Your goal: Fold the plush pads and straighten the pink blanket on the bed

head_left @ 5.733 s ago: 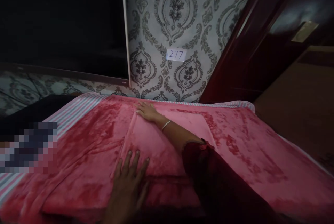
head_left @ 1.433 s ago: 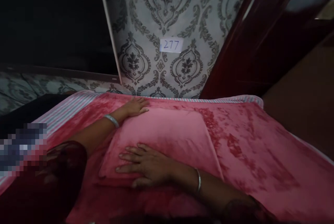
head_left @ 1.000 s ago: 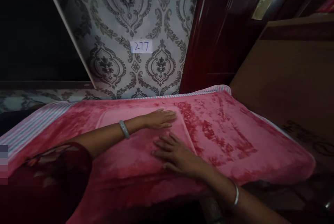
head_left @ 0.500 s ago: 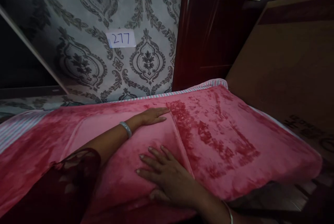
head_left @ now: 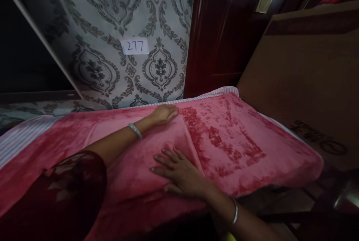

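A pink and red plush blanket [head_left: 224,147] is spread out in front of me, with a smooth, paler pink folded layer [head_left: 123,151] lying on its left part. At the far corner of this layer my left hand [head_left: 165,113] has its fingers bent in and closed on the fabric. The exact hold of its fingertips is hidden. Closer to me, my right hand [head_left: 182,175] lies open on the same layer, palm down with the fingers spread, near its right edge.
Striped cloth [head_left: 28,136] shows under the blanket at the left and along the back. Patterned wallpaper with a paper label [head_left: 135,46] reading 277 rises behind. A big cardboard box [head_left: 303,76] stands at right, a dark screen [head_left: 30,46] at left.
My left hand has gone from lying flat with straight fingers to bent fingers at the far corner, slightly farther away. My right hand stays spread on the fabric. The view has shifted a little.
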`<control>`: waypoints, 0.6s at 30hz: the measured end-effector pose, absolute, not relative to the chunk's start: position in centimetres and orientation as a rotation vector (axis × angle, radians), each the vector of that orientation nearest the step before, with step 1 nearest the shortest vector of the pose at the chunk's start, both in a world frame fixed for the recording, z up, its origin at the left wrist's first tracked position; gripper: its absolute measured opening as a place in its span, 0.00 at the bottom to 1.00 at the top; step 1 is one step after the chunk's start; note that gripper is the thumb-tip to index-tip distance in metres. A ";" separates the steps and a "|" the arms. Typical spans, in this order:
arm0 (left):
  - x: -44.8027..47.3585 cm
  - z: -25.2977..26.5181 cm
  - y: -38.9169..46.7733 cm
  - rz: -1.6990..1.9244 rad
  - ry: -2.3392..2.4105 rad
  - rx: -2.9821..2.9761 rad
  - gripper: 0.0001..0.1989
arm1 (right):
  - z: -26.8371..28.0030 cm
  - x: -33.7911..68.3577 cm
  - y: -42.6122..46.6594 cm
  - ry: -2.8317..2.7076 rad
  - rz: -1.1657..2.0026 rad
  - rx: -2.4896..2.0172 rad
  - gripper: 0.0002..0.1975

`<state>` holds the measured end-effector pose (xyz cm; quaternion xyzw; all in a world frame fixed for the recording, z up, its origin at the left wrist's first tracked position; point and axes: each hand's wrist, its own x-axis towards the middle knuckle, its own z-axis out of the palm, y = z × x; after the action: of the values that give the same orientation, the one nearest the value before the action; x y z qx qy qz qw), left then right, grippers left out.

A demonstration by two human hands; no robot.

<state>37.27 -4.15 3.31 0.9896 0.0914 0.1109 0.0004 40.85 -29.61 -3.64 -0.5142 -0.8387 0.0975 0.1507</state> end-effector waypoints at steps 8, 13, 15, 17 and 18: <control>34.5 2.1 -9.6 0.107 -0.046 2.985 0.28 | -1.4 42.4 -30.3 -2.338 0.213 -1.483 0.27; 35.9 0.4 -8.5 0.087 0.169 3.037 0.35 | -2.7 43.2 -31.2 -2.291 0.134 -1.664 0.30; 36.3 -0.6 -8.1 0.070 0.215 3.042 0.37 | -3.7 43.0 -31.3 -2.300 0.140 -1.700 0.33; 36.6 -1.4 -7.7 0.051 0.193 3.035 0.37 | -4.2 42.8 -31.3 -2.287 0.165 -1.728 0.33; 36.8 -1.6 -7.4 0.040 0.173 3.030 0.37 | -4.4 42.7 -31.3 -2.282 0.183 -1.734 0.33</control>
<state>36.77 -7.44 -1.61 0.9969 0.0570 0.0131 0.0531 42.73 -31.29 -4.36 -0.5983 -0.7873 0.0632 0.1347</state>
